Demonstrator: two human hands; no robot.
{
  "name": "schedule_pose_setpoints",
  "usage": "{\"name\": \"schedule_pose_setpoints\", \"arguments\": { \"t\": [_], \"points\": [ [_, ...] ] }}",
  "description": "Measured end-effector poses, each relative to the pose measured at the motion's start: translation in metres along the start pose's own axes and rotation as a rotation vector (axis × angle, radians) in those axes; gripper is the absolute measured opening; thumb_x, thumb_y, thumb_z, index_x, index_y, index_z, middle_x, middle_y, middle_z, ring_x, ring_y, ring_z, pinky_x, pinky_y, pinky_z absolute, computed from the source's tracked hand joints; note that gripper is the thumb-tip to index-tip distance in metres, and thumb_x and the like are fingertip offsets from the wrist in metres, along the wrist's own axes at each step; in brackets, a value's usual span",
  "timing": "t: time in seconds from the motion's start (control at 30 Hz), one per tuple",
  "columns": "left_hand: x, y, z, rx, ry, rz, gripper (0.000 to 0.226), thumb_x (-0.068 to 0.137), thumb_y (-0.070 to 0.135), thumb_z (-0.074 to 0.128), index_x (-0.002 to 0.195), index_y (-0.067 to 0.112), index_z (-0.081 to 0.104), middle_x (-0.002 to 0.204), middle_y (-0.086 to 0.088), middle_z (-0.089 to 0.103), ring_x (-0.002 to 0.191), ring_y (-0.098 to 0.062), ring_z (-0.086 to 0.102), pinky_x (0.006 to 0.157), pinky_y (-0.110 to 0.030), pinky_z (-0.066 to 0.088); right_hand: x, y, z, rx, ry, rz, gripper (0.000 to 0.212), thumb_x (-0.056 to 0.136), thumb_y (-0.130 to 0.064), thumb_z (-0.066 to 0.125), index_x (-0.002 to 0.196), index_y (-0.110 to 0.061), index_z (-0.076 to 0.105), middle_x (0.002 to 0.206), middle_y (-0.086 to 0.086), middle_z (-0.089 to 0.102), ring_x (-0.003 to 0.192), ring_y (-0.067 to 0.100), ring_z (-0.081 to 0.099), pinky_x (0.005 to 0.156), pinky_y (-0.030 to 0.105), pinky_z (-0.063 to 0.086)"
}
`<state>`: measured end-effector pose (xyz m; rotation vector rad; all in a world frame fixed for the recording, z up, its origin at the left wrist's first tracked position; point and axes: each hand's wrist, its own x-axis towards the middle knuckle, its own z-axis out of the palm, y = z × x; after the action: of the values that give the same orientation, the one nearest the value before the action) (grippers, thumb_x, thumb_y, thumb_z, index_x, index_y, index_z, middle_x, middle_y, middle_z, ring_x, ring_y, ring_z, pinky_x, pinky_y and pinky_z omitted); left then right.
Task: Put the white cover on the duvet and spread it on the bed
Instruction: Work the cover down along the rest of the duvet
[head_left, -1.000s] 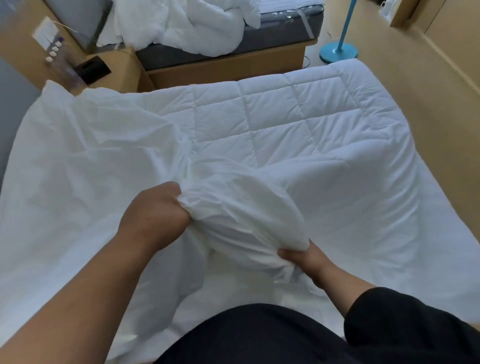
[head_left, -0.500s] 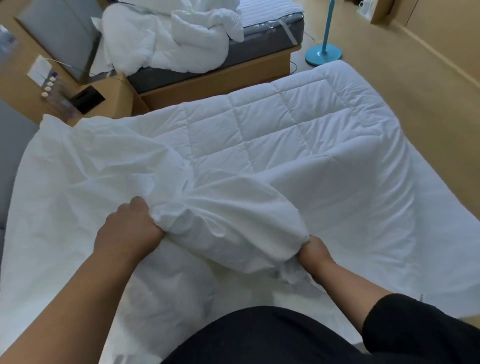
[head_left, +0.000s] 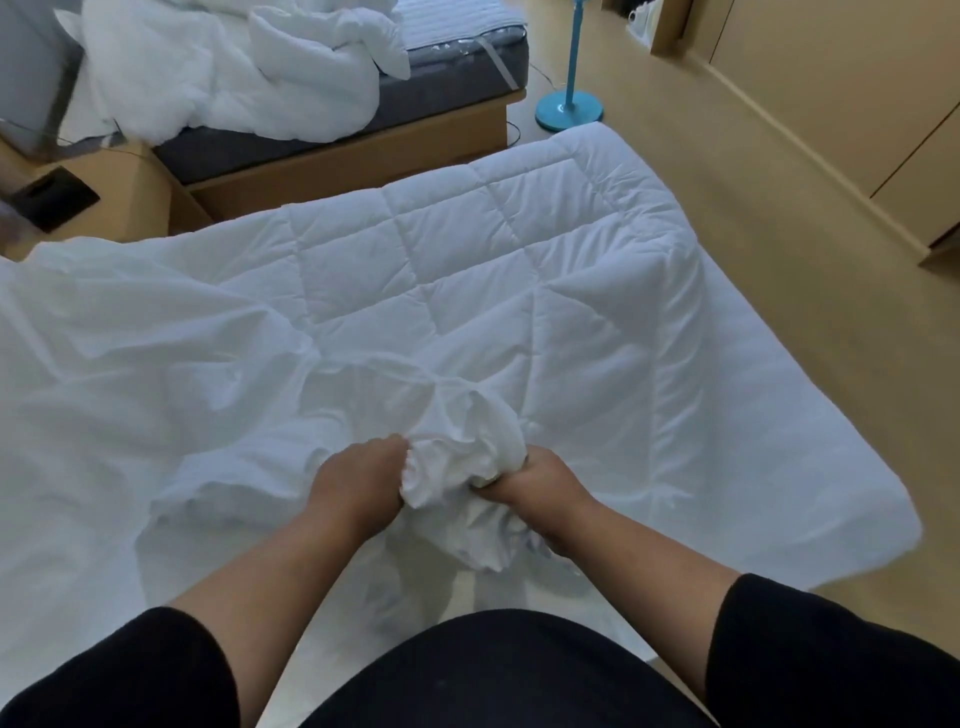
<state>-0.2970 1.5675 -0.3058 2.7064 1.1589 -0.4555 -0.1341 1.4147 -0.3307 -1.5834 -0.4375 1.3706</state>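
Between the two hands, a bunched wad of the white cover (head_left: 462, 467) is held, gathered into tight folds. It is gripped from the left by the left hand (head_left: 358, 483), fingers curled into the fabric, back of the hand upward, forearm extended from a black sleeve (head_left: 130, 670). It is clutched from the right by the right hand (head_left: 535, 483), fingers wrapped under the wad, wrist bent slightly inward. Left of the left hand, the rest of the cover is spread in loose wrinkles. Beyond and to the right of both hands, the quilted duvet (head_left: 519, 291) is laid flat. Farther beyond the hands, a second bed (head_left: 363, 150) with heaped white bedding (head_left: 234, 67) is seen, a blue lamp stand (head_left: 570, 104) to its right.
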Motion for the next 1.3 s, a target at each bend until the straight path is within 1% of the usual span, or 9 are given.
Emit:
{"name": "schedule_pose_setpoints", "arguments": {
  "t": [0.17,0.33,0.47,0.63,0.73,0.87,1.1,1.2,1.3],
  "points": [
    [0.002,-0.006,-0.042,-0.255,0.104,-0.12,0.014,0.082,0.017,0.058,0.074,0.02,0.048,0.072,0.004,0.055,0.077,-0.028,0.059,0.064,-0.032,0.044,-0.004,0.041,-0.049,0.008,0.025,0.09,0.038,0.08,-0.018,0.082,0.116,-0.019,0.068,0.109,0.004,0.076,0.098,0.022,0.073,0.091,0.046,0.059],
    [-0.003,-0.009,-0.111,-0.336,0.314,-0.187,0.018,0.072,-0.001,0.064,0.069,0.014,0.054,0.066,0.002,0.055,0.068,-0.028,0.052,0.054,-0.028,0.034,-0.009,0.068,-0.072,-0.115,0.067,0.123,0.052,0.071,-0.035,0.088,0.116,-0.034,0.063,0.113,-0.007,0.072,0.101,0.01,0.069,0.088,0.033,0.056],
    [-0.017,-0.016,-0.132,-0.363,0.379,-0.23,0.02,0.069,-0.004,0.065,0.068,0.014,0.056,0.066,-0.005,0.058,0.064,-0.023,0.052,0.056,-0.026,0.037,0.016,0.083,-0.072,-0.33,0.057,0.077,0.067,0.064,-0.045,0.087,0.124,-0.04,0.056,0.116,-0.014,0.068,0.106,0.008,0.065,0.094,0.041,0.055],
    [-0.032,-0.02,-0.115,-0.344,0.271,-0.261,0.018,0.073,0.001,0.066,0.068,0.016,0.057,0.066,-0.003,0.059,0.064,-0.019,0.053,0.055,-0.028,0.038,0.013,0.075,-0.066,-0.3,0.006,0.176,0.024,0.087,-0.022,0.077,0.097,-0.038,0.062,0.101,-0.011,0.068,0.093,0.004,0.063,0.086,0.03,0.054],
    [-0.035,-0.035,-0.11,-0.369,0.249,-0.311,0.015,0.069,0.003,0.067,0.066,0.015,0.058,0.066,-0.002,0.061,0.066,-0.022,0.056,0.056,-0.028,0.04,0.006,0.087,-0.085,-0.27,0.101,0.242,0.011,0.089,-0.029,0.074,0.091,-0.031,0.064,0.092,-0.009,0.067,0.086,0.008,0.063,0.078,0.027,0.054],
    [-0.042,-0.045,-0.112,-0.352,0.243,-0.315,0.013,0.067,0.002,0.065,0.066,0.013,0.059,0.065,-0.004,0.062,0.067,-0.025,0.057,0.059,-0.03,0.042,0.001,0.109,-0.107,-0.364,0.176,0.32,0.031,0.081,-0.044,0.078,0.101,-0.024,0.067,0.102,-0.004,0.069,0.093,0.015,0.065,0.082,0.034,0.052],
    [-0.053,-0.04,-0.077,-0.291,-0.042,-0.217,0.017,0.078,0.019,0.067,0.087,0.024,0.054,0.085,0.002,0.06,0.075,-0.014,0.055,0.06,-0.028,0.039,-0.002,0.131,-0.116,-0.402,0.185,0.386,0.047,0.073,-0.041,0.079,0.111,-0.017,0.065,0.11,0.006,0.07,0.1,0.023,0.065,0.094,0.044,0.053],
    [-0.056,-0.041,-0.055,-0.21,-0.135,-0.251,0.043,0.079,0.023,0.065,0.12,0.023,0.05,0.118,-0.004,0.052,0.102,-0.022,0.053,0.084,-0.035,0.048,-0.016,0.133,-0.126,-0.472,0.241,0.47,0.052,0.083,-0.03,0.077,0.126,-0.006,0.058,0.118,0.017,0.064,0.096,0.025,0.063,0.086,0.038,0.052],
    [-0.062,-0.032,-0.039,-0.141,-0.185,-0.212,0.063,0.086,0.033,0.064,0.144,0.027,0.039,0.143,-0.003,0.041,0.131,-0.028,0.039,0.106,-0.04,0.04,-0.027,0.129,-0.128,-0.482,0.261,0.461,0.04,0.09,-0.023,0.071,0.122,-0.002,0.06,0.113,0.019,0.064,0.087,0.022,0.065,0.077,0.037,0.048]
  ]
}}
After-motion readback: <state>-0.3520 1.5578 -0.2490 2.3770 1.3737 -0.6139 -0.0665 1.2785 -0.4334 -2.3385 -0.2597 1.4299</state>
